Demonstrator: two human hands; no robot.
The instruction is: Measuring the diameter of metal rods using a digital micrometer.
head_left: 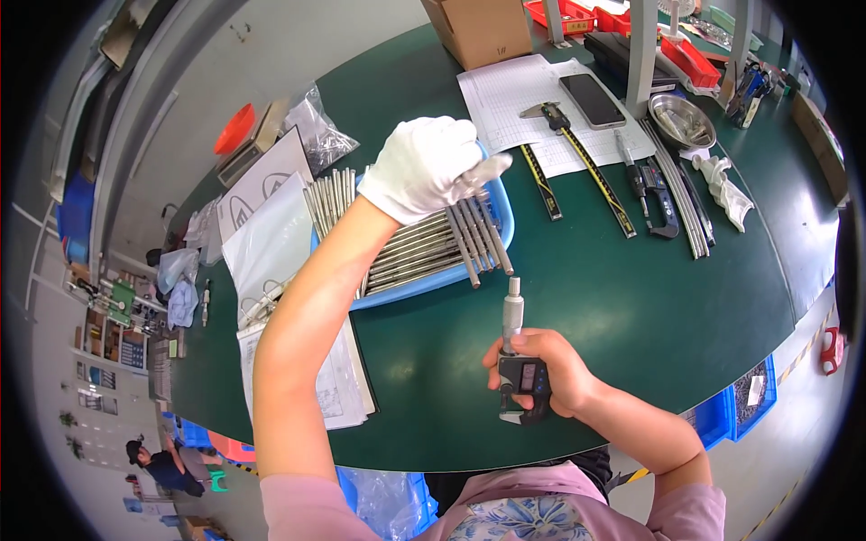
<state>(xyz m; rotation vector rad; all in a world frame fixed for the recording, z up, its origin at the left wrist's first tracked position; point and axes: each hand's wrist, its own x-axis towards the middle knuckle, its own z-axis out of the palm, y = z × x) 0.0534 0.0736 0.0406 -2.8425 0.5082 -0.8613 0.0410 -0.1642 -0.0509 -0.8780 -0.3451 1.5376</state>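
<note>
1. Two hands were busy at the green table (433, 379) when I looked over, pink sleeves coming in from the bottom of the frame.

2. The right hand (561, 370) was bare, right of centre and a bit low. Its fingers were wrapped snugly around a digital micrometer (525, 377), thumb up by the silvery barrel, which pointed toward the top of the frame.

3. The left hand (422, 167) had a white glove on and was up near the top centre, fingers curled in, tips greyish. Couldn't tell if it had hold of a rod or nothing at all, sorry.

4. Under that glove sat a blue tray (507, 215) full of metal rods (415, 257), pretty much mid-frame. Most lay slanting, while a few at the tray's right end ran more up-and-down, their lower ends just above the micrometer's tip in my view.

5. Upper right was the clutter: paper sheets (494, 95) with a phone (593, 99) and part of a caliper (588, 168) on them, then a second micrometer (656, 187) and a metal bowl (704, 139) with small stuff in it.

6. A cardboard box (478, 34) stood at the top edge.

7. Way off in the lower left, another person (176, 469) sat on a green stool (218, 480).
</note>
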